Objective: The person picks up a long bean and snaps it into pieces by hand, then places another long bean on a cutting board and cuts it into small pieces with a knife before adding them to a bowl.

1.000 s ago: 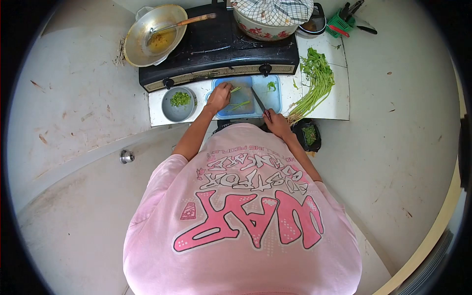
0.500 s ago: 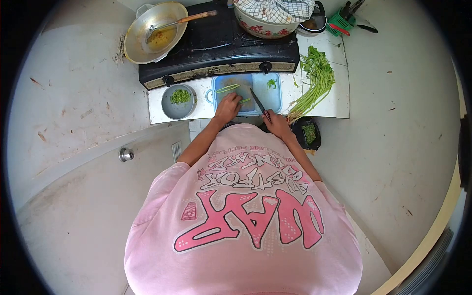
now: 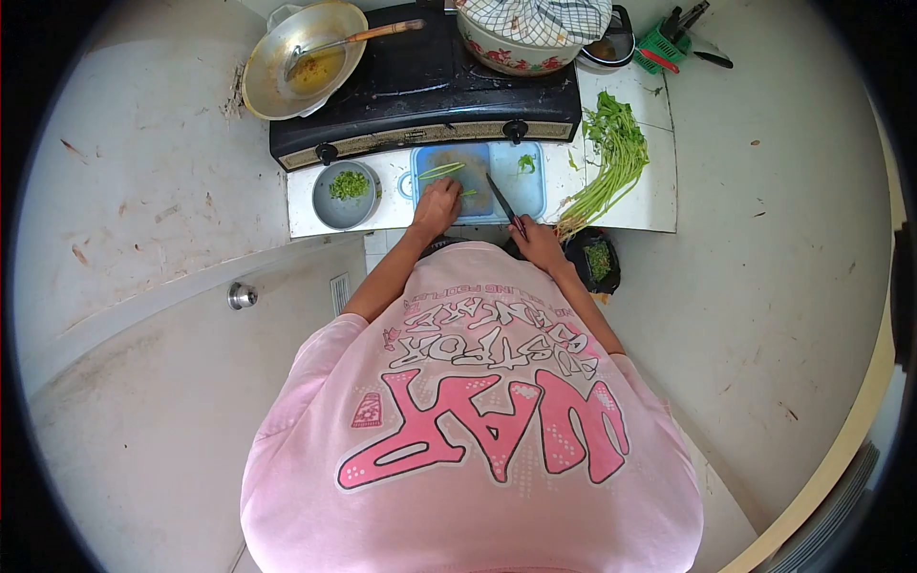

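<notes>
My left hand (image 3: pixel 438 207) is closed over green stalks (image 3: pixel 467 194) on the left part of the blue cutting board (image 3: pixel 537 201). Beyond its fingers lie more pale green stalks (image 3: pixel 441 171). In my right hand (image 3: pixel 540 243) is a knife (image 3: pixel 501 200), its dark blade pointing up and left across the board. A small leafy piece (image 3: pixel 526 164) rests at the board's upper right. Left of the board stands a grey bowl (image 3: pixel 325 207) with chopped greens (image 3: pixel 348 185) inside.
Behind the board is a black stove (image 3: pixel 420 105) with a wok (image 3: pixel 263 81) and a cloth-covered pot (image 3: pixel 506 55). A bunch of leafy stalks (image 3: pixel 621 158) lies right. Below it sits a black container (image 3: pixel 602 263) of greens. A green basket (image 3: pixel 659 48) holds utensils.
My left hand has shifted slightly left, and less of the stalk shows beside its fingers. My right hand and the knife have hardly moved.
</notes>
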Motion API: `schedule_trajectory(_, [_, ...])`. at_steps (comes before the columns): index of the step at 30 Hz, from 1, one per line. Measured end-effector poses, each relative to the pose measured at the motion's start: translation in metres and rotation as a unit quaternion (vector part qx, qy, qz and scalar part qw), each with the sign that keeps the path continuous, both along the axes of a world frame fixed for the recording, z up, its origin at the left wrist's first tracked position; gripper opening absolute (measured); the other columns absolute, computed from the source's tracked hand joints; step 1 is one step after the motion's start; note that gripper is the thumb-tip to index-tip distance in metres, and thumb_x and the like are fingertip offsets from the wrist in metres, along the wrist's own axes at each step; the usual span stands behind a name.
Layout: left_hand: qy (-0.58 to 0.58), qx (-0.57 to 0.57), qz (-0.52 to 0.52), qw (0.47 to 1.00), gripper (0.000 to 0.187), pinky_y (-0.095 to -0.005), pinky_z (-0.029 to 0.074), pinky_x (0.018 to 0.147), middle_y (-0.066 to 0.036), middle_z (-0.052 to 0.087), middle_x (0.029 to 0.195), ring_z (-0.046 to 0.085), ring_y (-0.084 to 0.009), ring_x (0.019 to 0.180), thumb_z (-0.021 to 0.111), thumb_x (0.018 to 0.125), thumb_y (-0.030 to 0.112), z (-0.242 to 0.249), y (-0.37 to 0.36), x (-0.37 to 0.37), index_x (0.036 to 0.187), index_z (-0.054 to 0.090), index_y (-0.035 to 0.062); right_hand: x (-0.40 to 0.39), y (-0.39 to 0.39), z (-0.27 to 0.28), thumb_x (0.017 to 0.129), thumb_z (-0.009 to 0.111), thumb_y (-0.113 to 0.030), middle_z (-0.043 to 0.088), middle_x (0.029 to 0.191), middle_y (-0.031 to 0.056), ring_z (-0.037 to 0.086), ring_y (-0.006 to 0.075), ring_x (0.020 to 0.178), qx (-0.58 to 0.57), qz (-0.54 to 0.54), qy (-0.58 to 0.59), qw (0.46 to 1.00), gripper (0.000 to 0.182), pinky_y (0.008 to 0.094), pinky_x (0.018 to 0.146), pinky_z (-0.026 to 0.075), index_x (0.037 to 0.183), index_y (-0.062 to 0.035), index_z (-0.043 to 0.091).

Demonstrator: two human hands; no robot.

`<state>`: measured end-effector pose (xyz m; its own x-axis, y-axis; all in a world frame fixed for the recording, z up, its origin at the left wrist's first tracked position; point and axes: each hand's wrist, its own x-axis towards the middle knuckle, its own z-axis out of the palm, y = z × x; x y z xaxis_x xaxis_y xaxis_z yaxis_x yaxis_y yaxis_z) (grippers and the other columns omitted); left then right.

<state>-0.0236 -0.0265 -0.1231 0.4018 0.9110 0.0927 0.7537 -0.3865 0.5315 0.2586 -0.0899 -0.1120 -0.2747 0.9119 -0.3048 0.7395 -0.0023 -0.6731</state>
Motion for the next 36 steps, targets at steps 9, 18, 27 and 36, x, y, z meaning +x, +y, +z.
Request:
schedule_trajectory(9, [-0.041,-0.041,0.043,0.997,0.02,-0.0467,0.053,0.088,-0.016,0.064,0.098,0.063,-0.0375,0.097,0.073,0.084,0.008,0.007,0.021,-0.038,0.104,0.071,0.0049,-0.002,0.001,-0.004,0.102,0.056,-0.036,0.068,0.076,0.0285,0.068,0.0492,0.075,0.001,0.0,0.007,1.0,0.036,0.0579,0.07,0.052,0.106,-0.0006,0.06])
schedule_trajectory(18, [-0.004,0.003,0.042,0.999,0.018,-0.0475,0.052,0.091,-0.018,0.066,0.105,0.062,-0.0396,0.103,0.071,0.086,0.01,0.003,0.051,-0.026,0.103,0.07,0.0019,-0.004,0.002,-0.002,0.102,0.057,-0.036,0.068,0.078,0.0296,0.068,0.0499,0.077,-0.012,-0.012,0.018,1.0,0.036,0.0582,0.071,0.052,0.107,0.0,0.06])
schedule_trajectory(27, [-0.009,-0.054,-0.033,0.998,0.016,-0.0468,0.053,0.089,-0.016,0.068,0.094,0.065,-0.0376,0.096,0.07,0.079,0.01,-0.003,0.064,0.002,0.093,0.069,0.0028,0.006,-0.018,-0.004,0.103,0.057,-0.035,0.068,0.078,0.028,0.068,0.0485,0.076,-0.039,-0.152,0.074,0.985,0.035,0.0573,0.069,0.051,0.103,0.0005,0.06])
schedule_trajectory(36, [-0.079,-0.091,-0.173,0.977,0.02,-0.0446,0.054,0.087,-0.015,0.067,0.092,0.066,-0.0337,0.093,0.073,0.078,0.012,-0.004,0.072,0.087,0.094,0.067,0.0018,0.016,-0.052,0.011,0.105,0.058,-0.034,0.066,0.062,0.0119,0.066,0.0237,0.051,-0.069,-0.334,0.144,0.929,0.035,0.0393,0.052,0.051,0.107,0.0009,0.062])
